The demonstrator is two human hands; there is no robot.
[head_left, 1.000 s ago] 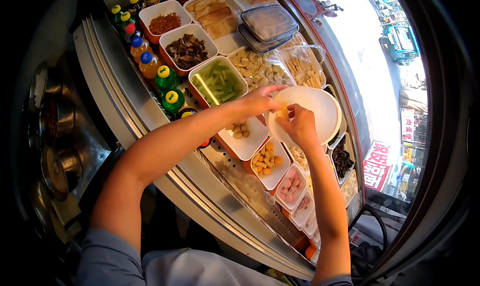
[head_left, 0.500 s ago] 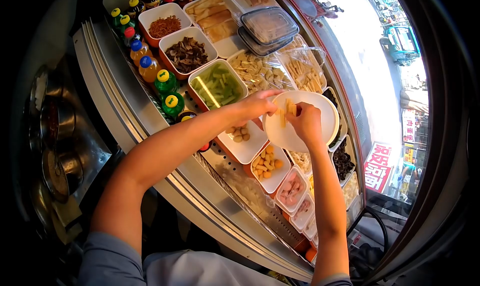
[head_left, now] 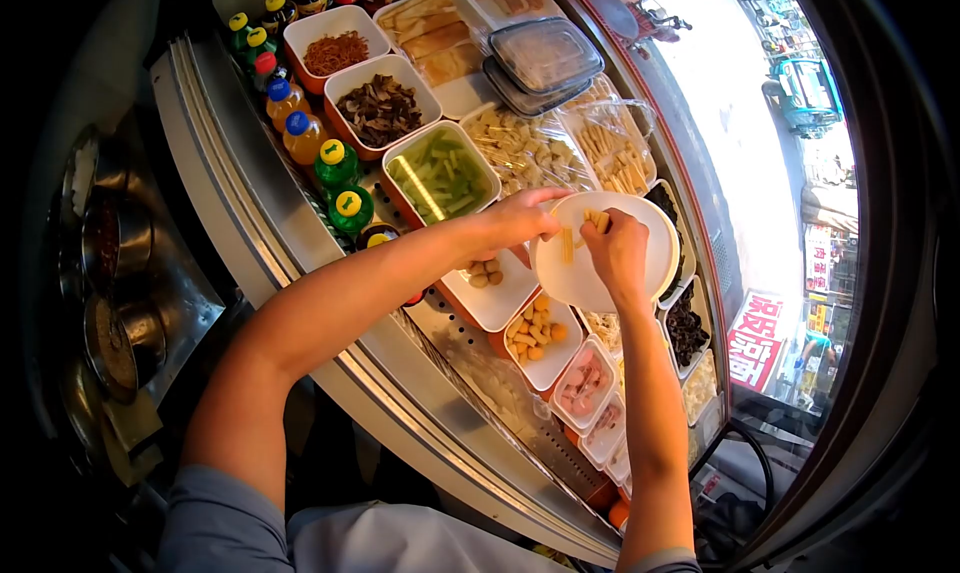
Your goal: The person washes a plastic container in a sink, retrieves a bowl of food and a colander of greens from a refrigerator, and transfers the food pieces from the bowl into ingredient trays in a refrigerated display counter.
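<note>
My left hand (head_left: pixel 522 223) grips the left rim of a round white bowl (head_left: pixel 575 285), thumb and fingers closed on its edge. The bowl is held above the food containers. Inside it, my right hand (head_left: pixel 617 251) pinches short pale-yellow strips of food (head_left: pixel 597 219); their exact kind is unclear. Another pale strip (head_left: pixel 567 245) lies on the bowl's white inner surface, left of my right fingertips. Below my left hand, a white tray (head_left: pixel 508 298) with several small round balls (head_left: pixel 486 273) is partly covered by the hand and bowl.
Around the bowl are tubs of green vegetable pieces (head_left: pixel 441 176), dark brown slices (head_left: pixel 380 110), yellow balls and sticks (head_left: pixel 535 331), pink pieces (head_left: pixel 583 384) and black fungus (head_left: pixel 687 329). Bottles (head_left: pixel 337 163) line the left. Stacked clear-lidded boxes (head_left: pixel 545 55) stand at the back; metal pots (head_left: pixel 115 243) sit far left.
My right fingers have shifted slightly up and right inside the bowl, carrying the pinched strips away from the strip lying there. My left hand keeps its hold on the rim.
</note>
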